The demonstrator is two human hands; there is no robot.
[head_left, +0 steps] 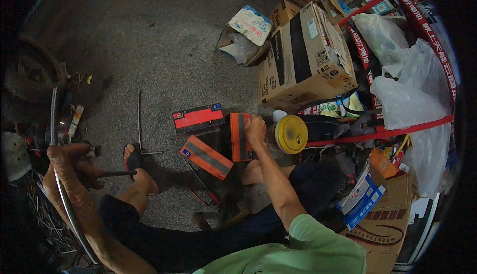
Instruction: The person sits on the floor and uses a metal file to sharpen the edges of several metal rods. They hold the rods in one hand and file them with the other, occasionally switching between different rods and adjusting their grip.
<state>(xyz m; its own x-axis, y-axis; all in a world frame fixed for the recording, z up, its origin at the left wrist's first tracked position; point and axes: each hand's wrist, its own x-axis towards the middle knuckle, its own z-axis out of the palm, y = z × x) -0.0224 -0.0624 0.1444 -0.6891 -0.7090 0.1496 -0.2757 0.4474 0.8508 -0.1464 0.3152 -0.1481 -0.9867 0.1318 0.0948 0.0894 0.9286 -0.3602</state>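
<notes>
My right hand (255,131) grips the right edge of an upright orange battery block (241,147) with a grey stripe, fingers bent over it. A second orange battery block (206,157) lies slanted just left of it. Behind that one is a red and black battery block (198,119) with a blue and a red corner. My left hand (74,167) is far off at the left, its fingers closed around a dark rod (118,173) that points right. A curved metal bar (63,194) passes in front of this hand and forearm; whether the hand also holds it is unclear.
A yellow-lidded tub (291,134) stands right of my right hand. An L-shaped metal bar (140,125) and a red-handled tool (212,194) lie on the ground. Cardboard boxes (303,60) and plastic bags (410,95) crowd the right. A wheel (35,75) is at the left.
</notes>
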